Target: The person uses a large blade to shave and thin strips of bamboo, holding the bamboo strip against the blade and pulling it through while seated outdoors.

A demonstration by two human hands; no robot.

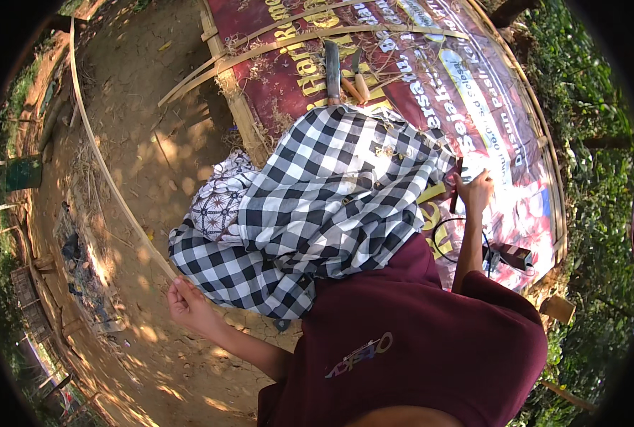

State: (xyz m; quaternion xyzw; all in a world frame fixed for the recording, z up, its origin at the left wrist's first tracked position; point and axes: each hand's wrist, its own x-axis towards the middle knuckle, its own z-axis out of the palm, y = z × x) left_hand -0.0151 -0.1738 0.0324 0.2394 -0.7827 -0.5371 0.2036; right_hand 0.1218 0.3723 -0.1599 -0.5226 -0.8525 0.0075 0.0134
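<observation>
My left hand (189,304) pinches the near end of a long, thin bamboo strip (107,167). The strip bows away over the dirt to the far left. Over on the right, my right hand (478,189) is at the banner-covered platform, its fingers closed around a dark, narrow object (458,186) whose kind I cannot make out. A black-and-white checked cloth (317,192) covers my lap and legs. Beyond it lie a broad, dark-bladed knife (332,70) and a smaller knife with a pale wooden handle (361,87).
A printed maroon banner (274,78) covers the platform, which has a bamboo edge (235,107). Bamboo strips (331,32) and curled shavings lie on it. A black cable (438,238) and a small dark box (515,256) are beside my right arm. Green plants (587,142) line the right.
</observation>
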